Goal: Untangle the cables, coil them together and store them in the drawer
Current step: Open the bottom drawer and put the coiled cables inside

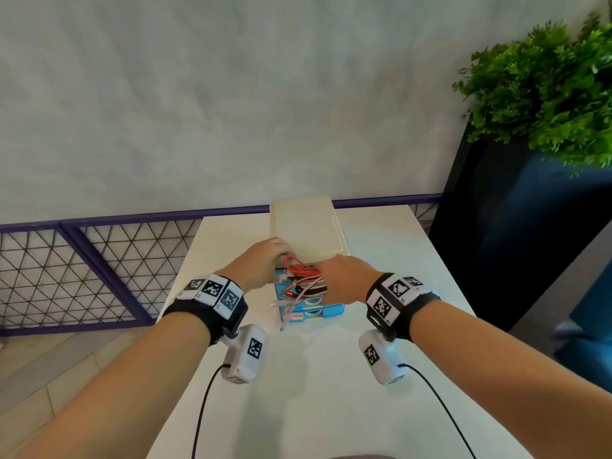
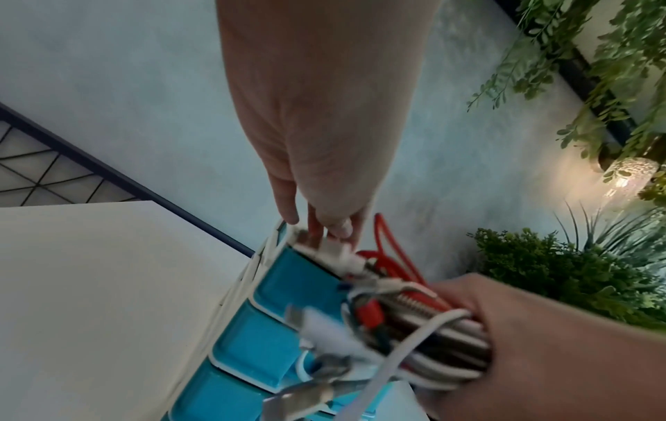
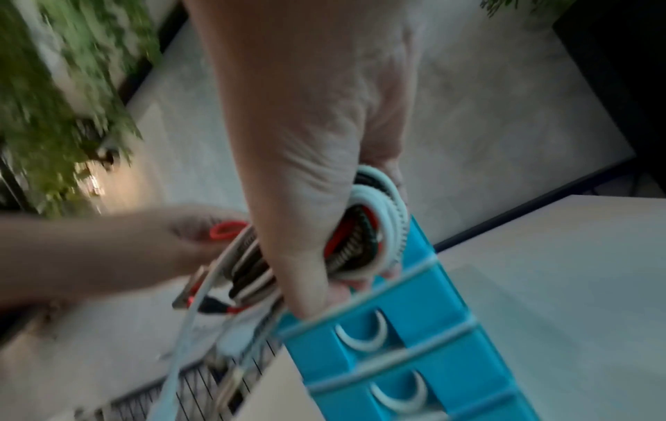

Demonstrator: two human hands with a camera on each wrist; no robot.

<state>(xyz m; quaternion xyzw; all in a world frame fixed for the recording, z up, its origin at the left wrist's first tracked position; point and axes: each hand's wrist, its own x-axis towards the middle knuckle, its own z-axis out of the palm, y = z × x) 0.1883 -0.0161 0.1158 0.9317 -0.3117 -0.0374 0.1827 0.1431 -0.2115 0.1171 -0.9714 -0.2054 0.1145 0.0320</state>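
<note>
A bundle of coiled cables, red, white and dark, hangs right in front of the top of the blue drawer unit. My right hand grips the coil in its fist, thumb across the front. Loose plug ends dangle below the coil over the drawer fronts. My left hand reaches to the unit's top left corner, where its fingertips close on a white cable end beside a red loop. Whether the top drawer stands open is hidden by hands and cables.
The drawer unit has a cream top and stands at the far side of a white table. A purple mesh railing runs behind and to the left. A dark planter with green foliage stands at the right.
</note>
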